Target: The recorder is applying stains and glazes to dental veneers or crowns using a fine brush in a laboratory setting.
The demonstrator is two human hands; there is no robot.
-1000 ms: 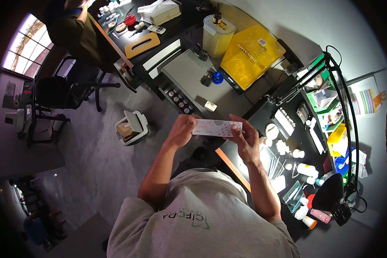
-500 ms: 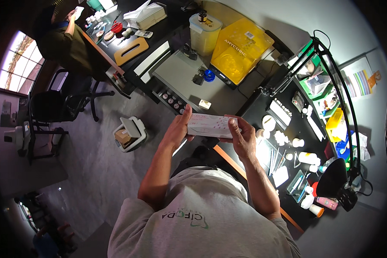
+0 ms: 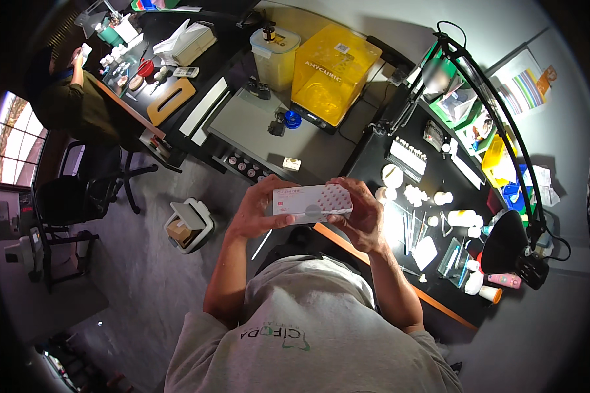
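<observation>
I hold a white cardboard box (image 3: pixel 308 195) with small red dots and a grey round spot on it, level in front of me above my shirt. My left hand (image 3: pixel 254 211) grips its left end, thumb along the lower edge. My right hand (image 3: pixel 362 215) grips the right end, with its thumb at the lower right corner. Just beyond the box, a small pale block (image 3: pixel 292 164) lies on the grey surface (image 3: pixel 239 124).
The right-hand workbench (image 3: pixel 367 180) holds small white items, tools and a desk lamp (image 3: pixel 505 242). A yellow-lidded machine (image 3: pixel 328 78) stands at the back. At upper left another person (image 3: pixel 65 105) holds a white object beside a chair (image 3: pixel 65 196). An open bin (image 3: pixel 190 226) stands on the floor.
The box has turned in my hands, showing another face with the grey spot, and my thumbs have moved to its lower edge. The view has shifted, so the background sits further left.
</observation>
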